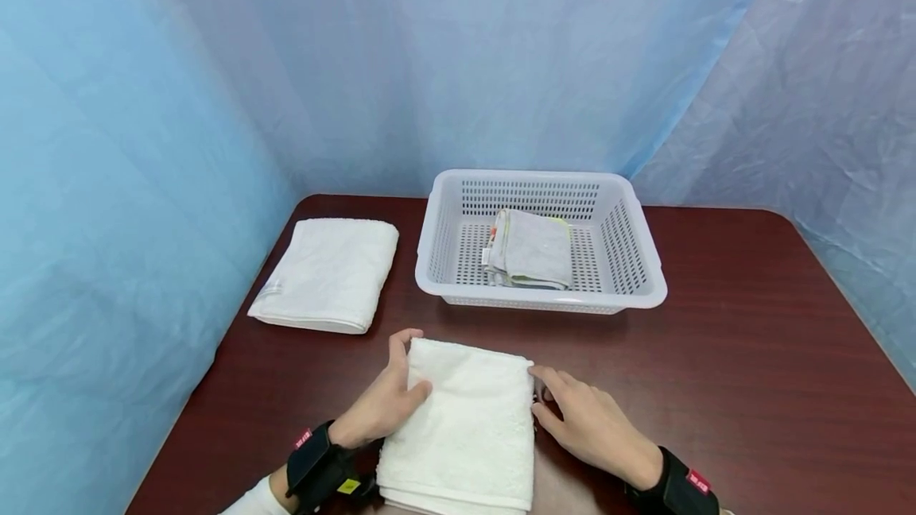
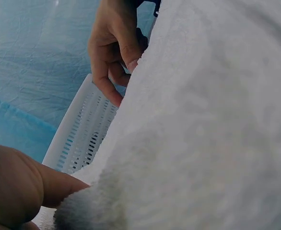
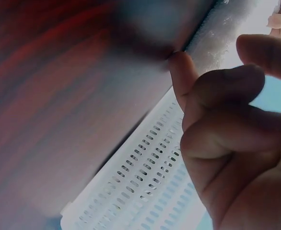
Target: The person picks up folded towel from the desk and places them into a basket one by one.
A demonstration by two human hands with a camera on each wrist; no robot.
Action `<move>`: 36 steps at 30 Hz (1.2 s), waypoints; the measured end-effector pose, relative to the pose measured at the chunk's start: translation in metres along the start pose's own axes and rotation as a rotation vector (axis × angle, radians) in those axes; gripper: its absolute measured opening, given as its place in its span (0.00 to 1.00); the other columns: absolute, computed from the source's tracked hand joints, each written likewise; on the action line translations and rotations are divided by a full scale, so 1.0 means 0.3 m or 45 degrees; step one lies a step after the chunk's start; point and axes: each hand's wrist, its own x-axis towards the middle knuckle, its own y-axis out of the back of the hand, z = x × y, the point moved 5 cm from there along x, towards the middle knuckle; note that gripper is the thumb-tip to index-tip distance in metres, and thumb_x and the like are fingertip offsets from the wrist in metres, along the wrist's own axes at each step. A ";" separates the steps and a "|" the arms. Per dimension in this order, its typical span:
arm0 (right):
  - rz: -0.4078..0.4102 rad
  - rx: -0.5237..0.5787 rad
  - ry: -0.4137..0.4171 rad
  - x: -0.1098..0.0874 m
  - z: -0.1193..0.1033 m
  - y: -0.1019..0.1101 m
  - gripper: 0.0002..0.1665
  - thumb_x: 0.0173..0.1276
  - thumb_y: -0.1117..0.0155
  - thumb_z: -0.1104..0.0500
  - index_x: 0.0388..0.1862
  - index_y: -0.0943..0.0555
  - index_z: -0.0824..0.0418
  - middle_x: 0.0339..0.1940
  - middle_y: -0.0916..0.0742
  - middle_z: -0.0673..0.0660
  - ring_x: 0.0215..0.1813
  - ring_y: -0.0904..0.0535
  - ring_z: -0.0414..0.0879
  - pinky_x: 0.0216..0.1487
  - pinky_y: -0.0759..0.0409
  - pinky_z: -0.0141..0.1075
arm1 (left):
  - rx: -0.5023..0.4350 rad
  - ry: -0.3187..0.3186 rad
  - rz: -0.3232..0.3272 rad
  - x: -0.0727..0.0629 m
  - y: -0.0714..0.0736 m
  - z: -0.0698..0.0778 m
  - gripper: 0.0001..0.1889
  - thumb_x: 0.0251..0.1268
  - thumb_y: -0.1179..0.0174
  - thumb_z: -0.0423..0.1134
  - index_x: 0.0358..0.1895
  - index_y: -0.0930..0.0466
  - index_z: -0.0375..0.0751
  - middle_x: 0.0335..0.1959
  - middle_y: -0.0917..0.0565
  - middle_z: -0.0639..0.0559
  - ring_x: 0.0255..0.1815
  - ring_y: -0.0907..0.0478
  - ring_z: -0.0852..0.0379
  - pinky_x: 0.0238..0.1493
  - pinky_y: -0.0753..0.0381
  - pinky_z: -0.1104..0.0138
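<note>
A folded white towel [image 1: 465, 427] lies on the table in front of me, its layers stacked at the near edge. My left hand [image 1: 390, 400] grips its left side, thumb on top and forefinger round the far left corner. In the left wrist view the towel [image 2: 203, 124] fills much of the picture. My right hand [image 1: 590, 424] is at the towel's right edge, forefinger near the far right corner and thumb lower down. The right wrist view shows the right hand's fingers [image 3: 227, 129] loosely bent, with nothing between them and the thumb.
A white perforated basket [image 1: 540, 300] stands behind the towel, holding folded grey cloths [image 1: 537, 249] with yellow-green edging. Another folded white towel [image 1: 329, 272] lies at the far left of the dark red-brown table [image 1: 751, 340]. Blue sheets [image 1: 458, 62] hang behind and at the sides.
</note>
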 end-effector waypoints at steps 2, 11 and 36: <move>-0.011 0.004 -0.009 -0.001 0.001 -0.001 0.26 0.66 0.32 0.56 0.63 0.24 0.55 0.36 0.18 0.45 0.34 0.24 0.34 0.30 0.26 0.33 | 0.003 -0.013 -0.011 0.002 -0.007 0.001 0.32 0.69 0.51 0.24 0.69 0.57 0.41 0.63 0.33 0.37 0.61 0.34 0.48 0.56 0.38 0.70; -0.087 0.027 0.002 -0.004 -0.004 -0.006 0.34 0.68 0.34 0.54 0.72 0.31 0.54 0.51 0.16 0.52 0.41 0.18 0.42 0.36 0.21 0.38 | -0.001 -0.043 -0.032 0.012 -0.042 0.011 0.31 0.67 0.51 0.23 0.67 0.56 0.41 0.59 0.32 0.39 0.57 0.32 0.49 0.55 0.37 0.69; -0.033 0.225 0.141 -0.009 -0.066 -0.019 0.29 0.67 0.37 0.70 0.66 0.30 0.59 0.56 0.20 0.58 0.53 0.19 0.50 0.50 0.21 0.43 | 0.016 -0.109 -0.065 0.012 -0.060 0.024 0.31 0.66 0.48 0.24 0.66 0.55 0.40 0.60 0.37 0.39 0.61 0.35 0.49 0.59 0.39 0.69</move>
